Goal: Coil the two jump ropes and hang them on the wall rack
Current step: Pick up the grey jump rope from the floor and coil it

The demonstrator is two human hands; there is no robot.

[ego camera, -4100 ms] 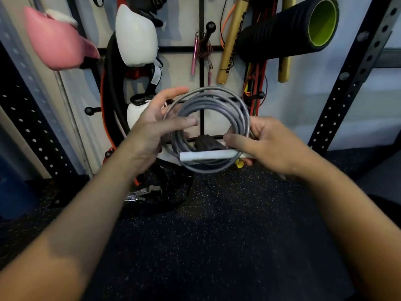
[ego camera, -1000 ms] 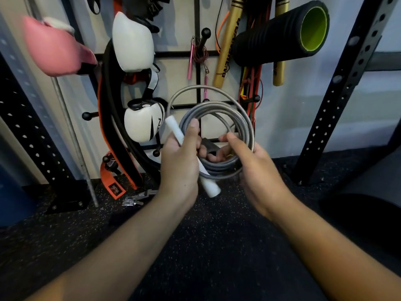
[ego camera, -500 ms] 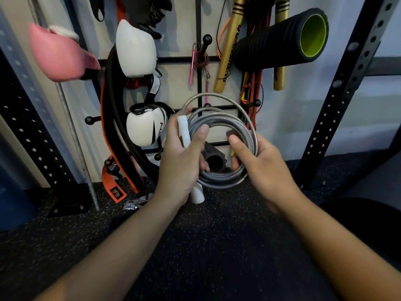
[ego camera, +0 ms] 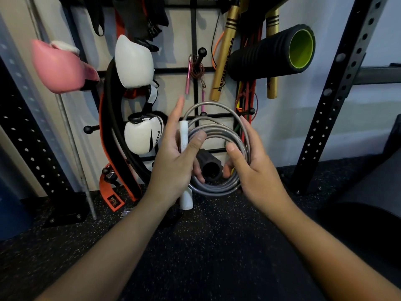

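Grey jump rope coil [ego camera: 219,135] held chest-high before wall rack [ego camera: 193,83]. My left hand [ego camera: 173,166] pins white handle [ego camera: 184,137] to loops by thumb, index straight. My right hand [ego camera: 253,168] curls round coil's right side. Cord light, springy, slick; grip stacked loops. Free peg [ego camera: 249,111] just behind; crowded gear either side.

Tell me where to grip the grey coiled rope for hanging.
Judging by its pose, grip the grey jump rope at its bunched lower arc, from below. There the loops lie tight together, so fingers round them keep the coil intact, leaving the looser top loop free for a wall-rack peg.
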